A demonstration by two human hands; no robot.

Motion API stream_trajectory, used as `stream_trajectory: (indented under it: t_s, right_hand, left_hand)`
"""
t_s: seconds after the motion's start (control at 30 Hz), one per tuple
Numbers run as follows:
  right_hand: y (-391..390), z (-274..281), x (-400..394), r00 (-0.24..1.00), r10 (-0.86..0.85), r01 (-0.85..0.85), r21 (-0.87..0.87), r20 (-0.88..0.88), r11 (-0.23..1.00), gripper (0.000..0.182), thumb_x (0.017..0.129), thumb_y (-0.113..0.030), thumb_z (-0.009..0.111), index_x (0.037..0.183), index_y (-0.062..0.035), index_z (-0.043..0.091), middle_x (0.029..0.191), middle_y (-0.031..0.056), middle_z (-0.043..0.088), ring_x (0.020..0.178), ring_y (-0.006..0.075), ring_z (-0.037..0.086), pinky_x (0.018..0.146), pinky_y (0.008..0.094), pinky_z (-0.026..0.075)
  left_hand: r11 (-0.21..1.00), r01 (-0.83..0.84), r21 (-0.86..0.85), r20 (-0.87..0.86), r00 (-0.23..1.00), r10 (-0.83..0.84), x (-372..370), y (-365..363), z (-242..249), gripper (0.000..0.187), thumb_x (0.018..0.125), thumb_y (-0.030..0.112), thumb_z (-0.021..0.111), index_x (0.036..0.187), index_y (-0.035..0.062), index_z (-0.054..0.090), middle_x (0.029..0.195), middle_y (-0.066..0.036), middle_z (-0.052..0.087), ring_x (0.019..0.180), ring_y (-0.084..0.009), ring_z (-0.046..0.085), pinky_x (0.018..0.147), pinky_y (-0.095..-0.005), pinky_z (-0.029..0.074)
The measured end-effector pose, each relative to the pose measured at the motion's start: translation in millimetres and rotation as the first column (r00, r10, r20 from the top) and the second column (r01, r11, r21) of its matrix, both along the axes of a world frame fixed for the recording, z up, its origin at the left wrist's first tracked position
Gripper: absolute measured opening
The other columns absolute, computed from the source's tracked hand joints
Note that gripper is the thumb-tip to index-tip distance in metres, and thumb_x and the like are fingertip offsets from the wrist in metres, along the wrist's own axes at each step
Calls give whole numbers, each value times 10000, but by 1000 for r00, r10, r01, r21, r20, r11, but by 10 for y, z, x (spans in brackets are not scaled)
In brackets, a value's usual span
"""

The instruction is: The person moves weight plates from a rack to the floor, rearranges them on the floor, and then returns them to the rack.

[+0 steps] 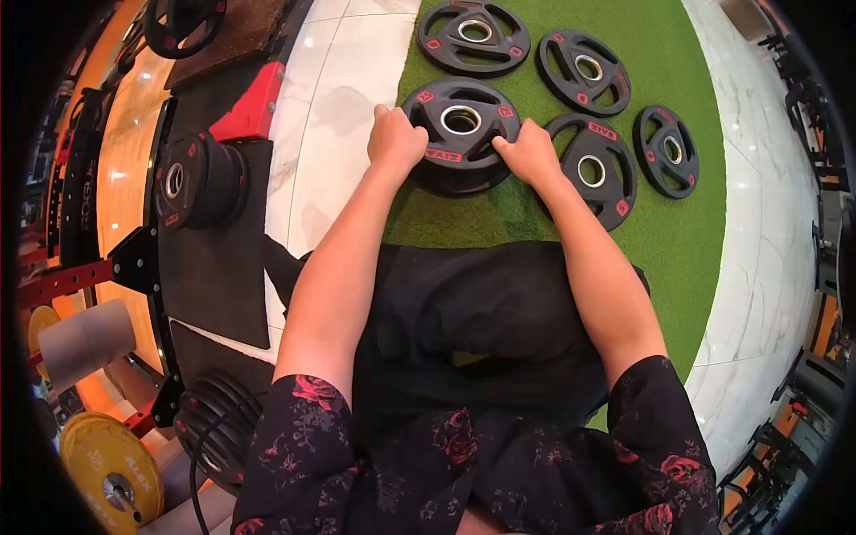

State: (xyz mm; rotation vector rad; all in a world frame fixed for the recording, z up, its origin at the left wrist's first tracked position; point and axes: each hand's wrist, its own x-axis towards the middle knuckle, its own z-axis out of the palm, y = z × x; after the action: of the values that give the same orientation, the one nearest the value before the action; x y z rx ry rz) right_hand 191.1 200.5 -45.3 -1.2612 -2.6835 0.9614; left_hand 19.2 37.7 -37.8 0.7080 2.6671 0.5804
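Both hands grip a black weight plate (462, 153) with red markings and a metal centre ring, which lies on top of at least one other plate on green turf. My left hand (395, 141) is closed on its left edge, thumb on the upper face. On the right edge, my right hand (532, 152) is closed, thumb near a grip slot; the fingers beneath are hidden. A three-slot plate (473, 40) lies just beyond the stack. Right of it are another plate (584, 73), one beside my right hand (602, 174), and a smaller one (667, 152).
Green turf (687, 267) runs between white tiled strips. To the left, stacked black plates (198, 181) rest on a dark mat (214, 285) near a red block (252, 105). A yellow plate (111, 473) and more black plates (214, 428) are at the lower left.
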Motion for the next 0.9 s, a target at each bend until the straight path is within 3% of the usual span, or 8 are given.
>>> stream_trajectory:
  t_s: [0.3,0.43,0.5,0.57,0.7,0.77,0.83,0.9]
  right_hand:
    - [86,-11,-124,998,13,-13,-2,60,1000,659,853,-362,772,1202,126,499,1144,357,668,1101,491,661,940,504,547]
    - [41,84,-137,996,58,-67,143,67,987,565,894,-384,735,1166,44,487,1067,312,695,999,482,687,878,523,561]
    - [18,294,-188,998,63,-64,212,9,975,534,907,-391,721,1162,13,484,1045,291,704,965,475,693,859,530,561]
    - [-82,546,-229,989,99,-77,181,-113,980,477,920,-393,702,1154,-35,490,1014,248,715,926,459,700,827,528,561]
    - [-260,341,-327,975,202,-191,107,-97,976,501,917,-364,704,1259,-63,494,976,215,724,934,431,707,820,499,564]
    - [-449,440,-482,960,252,-247,58,-121,967,522,912,-355,712,1294,-70,501,962,204,727,948,405,712,826,487,558]
    - [-714,695,-667,965,249,-255,-77,-87,964,526,901,-362,727,1282,-65,520,965,201,727,965,388,712,832,482,551]
    - [-1044,866,-933,958,276,-282,-87,-78,955,533,894,-377,735,1271,-52,545,955,197,726,968,371,709,835,475,546]
  left_hand:
    - [998,-11,-65,12,1000,12,-3,79,-67,376,851,126,646,1175,-57,591,1333,-221,518,1098,-399,656,923,-484,553]
    - [992,12,-127,-9,1000,-14,-6,81,-19,352,891,142,609,1196,-30,576,1329,-220,536,1107,-396,659,914,-500,550]
    - [995,5,-98,-54,999,-10,-78,68,113,406,945,273,599,1258,14,595,1264,-179,608,1166,-364,638,950,-500,530]
    - [999,-20,-50,-94,995,15,-142,53,269,424,960,301,568,1290,36,597,1245,-147,651,1156,-339,649,950,-482,530]
    - [992,-66,106,-108,991,78,-295,-95,496,445,942,310,598,1291,33,607,1137,-133,718,1123,-301,665,940,-457,534]
    - [974,-62,219,-93,992,84,-420,-227,730,463,955,331,600,1312,36,590,1287,-185,643,1134,-380,663,944,-499,539]
    - [957,-87,277,-159,978,135,-673,-422,863,486,930,345,629,1307,39,601,1231,-184,690,1111,-362,681,942,-482,543]
    - [879,-123,461,-56,984,167,-938,-637,1059,483,905,349,655,1269,33,627,1112,-184,744,1074,-350,702,946,-448,544]
